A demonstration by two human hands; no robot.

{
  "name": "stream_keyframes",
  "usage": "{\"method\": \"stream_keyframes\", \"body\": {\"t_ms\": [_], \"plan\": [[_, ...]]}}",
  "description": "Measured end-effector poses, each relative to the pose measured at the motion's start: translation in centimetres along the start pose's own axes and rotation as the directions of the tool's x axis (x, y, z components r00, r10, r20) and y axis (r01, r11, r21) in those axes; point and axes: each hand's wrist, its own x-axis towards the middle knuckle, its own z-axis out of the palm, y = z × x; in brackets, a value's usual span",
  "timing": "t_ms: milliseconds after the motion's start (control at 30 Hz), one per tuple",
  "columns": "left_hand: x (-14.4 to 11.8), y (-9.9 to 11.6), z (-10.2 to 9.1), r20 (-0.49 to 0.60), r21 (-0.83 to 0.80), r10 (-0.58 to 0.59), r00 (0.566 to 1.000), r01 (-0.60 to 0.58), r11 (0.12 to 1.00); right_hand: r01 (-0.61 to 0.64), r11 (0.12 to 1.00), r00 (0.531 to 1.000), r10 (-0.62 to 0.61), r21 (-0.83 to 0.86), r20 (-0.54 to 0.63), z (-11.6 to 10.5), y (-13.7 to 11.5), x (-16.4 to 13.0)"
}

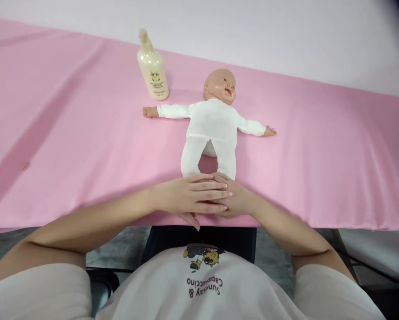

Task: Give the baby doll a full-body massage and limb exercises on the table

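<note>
My left hand [195, 195] lies over my right hand [237, 198] near the front edge of the table, its fingers stretched out and holding nothing. Most of my right hand's fingers are covered; the part that shows lies flat beneath the left, with no object visible in it. Just beyond both hands is a baby doll [214, 118] on its back, arms spread wide, with a bare head and a white cloth body. My hands hide the lower ends of its legs. A pale yellow pump bottle [154, 75] stands upright past the doll's outstretched arm on the left.
Pink cloth [319, 155] covers the table, with folds on the left and a small brownish spot [26, 166] there. Behind the table is a white surface [286, 35]. A dark chair part [102, 284] shows below at the left.
</note>
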Motion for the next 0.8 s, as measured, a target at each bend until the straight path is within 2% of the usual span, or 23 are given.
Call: {"method": "stream_keyframes", "body": {"t_ms": [100,167,367,467,533,667,800], "plan": [[0.2,0.1,0.2,0.125,-0.100,-0.097,0.987,0.110,0.989,-0.008,1.000,0.997,0.008,0.000,0.083,-0.5,-0.1,0.4],[0.2,0.2,0.1,0.142,-0.141,-0.136,0.980,0.156,0.978,-0.009,1.000,0.996,0.008,0.010,0.087,-0.7,-0.1,0.6],[0.1,0.0,0.5,0.112,-0.120,-0.137,0.984,0.151,0.981,-0.076,0.997,0.997,0.076,0.025,0.001,-0.6,0.4,0.6],[0.0,-0.3,0.7,0.086,-0.078,-0.150,0.985,0.157,0.985,-0.135,0.990,0.991,0.135,0.041,0.018,-0.8,0.4,0.6],[-0.1,-0.4,0.8,0.025,-0.091,-0.155,0.988,0.157,0.983,-0.154,0.987,0.988,0.152,0.043,0.035,-1.2,0.3,0.7],[-0.1,-0.2,0.8,-0.075,-0.139,-0.148,0.986,0.136,0.981,-0.069,0.997,0.995,0.066,0.044,0.077,-2.0,-0.1,0.8],[-0.2,0.1,1.2,-0.046,-0.106,-0.141,0.989,0.136,0.985,-0.048,0.998,0.996,0.044,0.042,0.077,-1.7,-0.1,0.8]]}}
